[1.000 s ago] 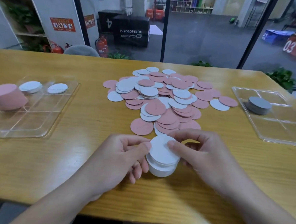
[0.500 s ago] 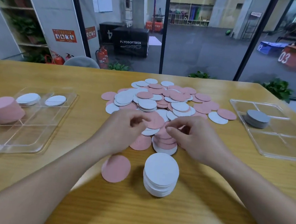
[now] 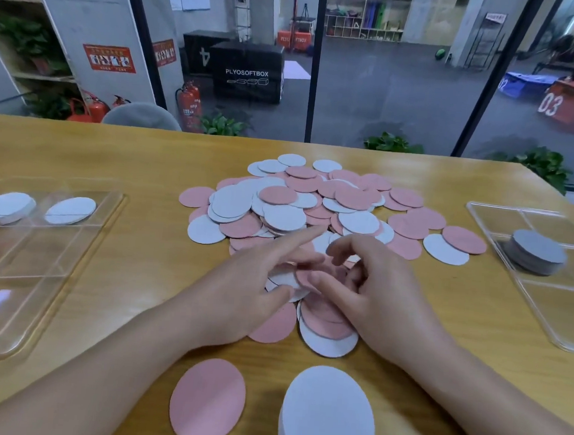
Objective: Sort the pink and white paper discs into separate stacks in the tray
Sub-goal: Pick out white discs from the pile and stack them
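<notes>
Both hands work at the near edge of the loose heap of pink and white paper discs [image 3: 314,202]. The left hand [image 3: 239,295] has its fingers spread with the forefinger straight, and the right hand [image 3: 375,298] pinches a pink disc [image 3: 308,276]. A clear plastic tray [image 3: 37,268] lies to the left, and a white disc stack [image 3: 328,414] stands nearest.

Left forearm: bare, enters from the lower left corner, runs diagonally up toward the centre.
Left hand [image 3: 239,295]: palm down, index finger stretched forward and slightly raised, thumb angled inward toward the other hand, remaining fingers loosely bent (tips partly blurred).
Right forearm: bare, enters from the lower right corner, angled up and inward.
Right hand [image 3: 372,291]: back of the hand up, fingers curled, thumb extended toward the left hand.
Relation: fingertips of both hands meet close together at the centre (whether either pinches anything cannot be told); wrists well apart.
</notes>
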A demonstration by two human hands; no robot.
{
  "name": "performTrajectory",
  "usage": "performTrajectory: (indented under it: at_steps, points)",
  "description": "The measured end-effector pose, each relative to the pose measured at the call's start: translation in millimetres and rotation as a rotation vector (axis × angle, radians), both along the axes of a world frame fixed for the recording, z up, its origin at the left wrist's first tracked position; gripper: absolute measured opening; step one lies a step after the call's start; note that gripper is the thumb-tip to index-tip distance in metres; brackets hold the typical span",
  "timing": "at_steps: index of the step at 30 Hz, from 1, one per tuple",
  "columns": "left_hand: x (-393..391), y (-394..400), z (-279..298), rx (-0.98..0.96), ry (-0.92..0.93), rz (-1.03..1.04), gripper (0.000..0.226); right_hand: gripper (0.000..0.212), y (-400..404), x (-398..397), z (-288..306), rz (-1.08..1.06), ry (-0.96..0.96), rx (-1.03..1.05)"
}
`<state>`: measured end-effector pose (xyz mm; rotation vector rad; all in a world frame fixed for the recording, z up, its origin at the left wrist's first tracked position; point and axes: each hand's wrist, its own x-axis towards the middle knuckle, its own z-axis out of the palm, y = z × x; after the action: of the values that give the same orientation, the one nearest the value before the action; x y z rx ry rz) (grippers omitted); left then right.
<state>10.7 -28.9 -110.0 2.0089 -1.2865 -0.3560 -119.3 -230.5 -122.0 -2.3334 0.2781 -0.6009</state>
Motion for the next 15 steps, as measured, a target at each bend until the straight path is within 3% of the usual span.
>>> performTrajectory:
  at_steps: [3, 6, 8, 11, 15]
  points:
    - [3, -1, -2, -0.137, 0.082, 0.059, 0.086, 0.042, 2, 3, -3, 0.017, 0.052, -0.197]
    - [13, -4, -6, -0.196, 0.0, 0.192, 0.066, 0.043, 2, 2, -1, 0.023, 0.109, -0.24]
    - [16, -2, -8, -0.097, -0.095, 0.254, 0.052, 0.032, 2, 1, 3, 0.064, 0.125, -0.24]
    - [11, 2, -9, 0.097, -0.202, 0.281, 0.059, 0.029, 1, -5, 10, 0.127, 0.185, -0.267]
    - [1, 2, -7, 0.122, -0.228, 0.327, 0.061, 0.026, -1, -22, 11, 0.099, 0.206, -0.303]
